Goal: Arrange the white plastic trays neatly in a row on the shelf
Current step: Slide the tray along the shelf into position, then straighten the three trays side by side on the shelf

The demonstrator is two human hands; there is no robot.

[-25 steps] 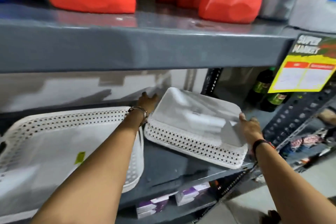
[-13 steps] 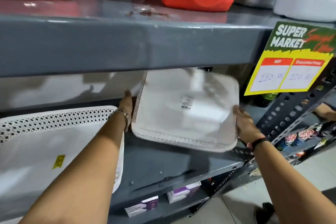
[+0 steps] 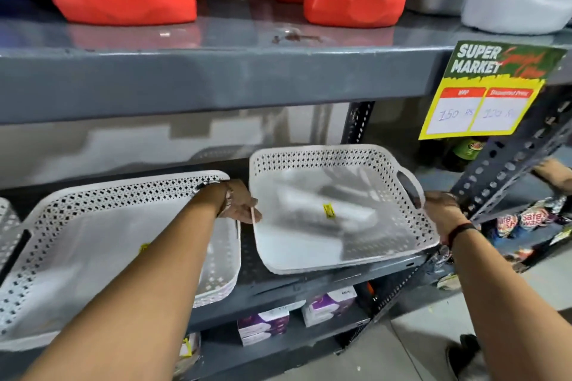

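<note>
On the grey metal shelf (image 3: 309,280), a large white perforated plastic tray (image 3: 93,244) lay at the left, its front overhanging the shelf's front edge. A bare strip of shelf separated it from the smaller white perforated plastic tray with a looped handle (image 3: 334,210), which sat open side up at the shelf's right end, near the perforated upright post (image 3: 507,164). The left hand (image 3: 240,204) pinched that tray's left rim; the right hand (image 3: 442,210) gripped its right rim by the handle. Its floor looked blurred, with a small yellow sticker (image 3: 328,211).
</note>
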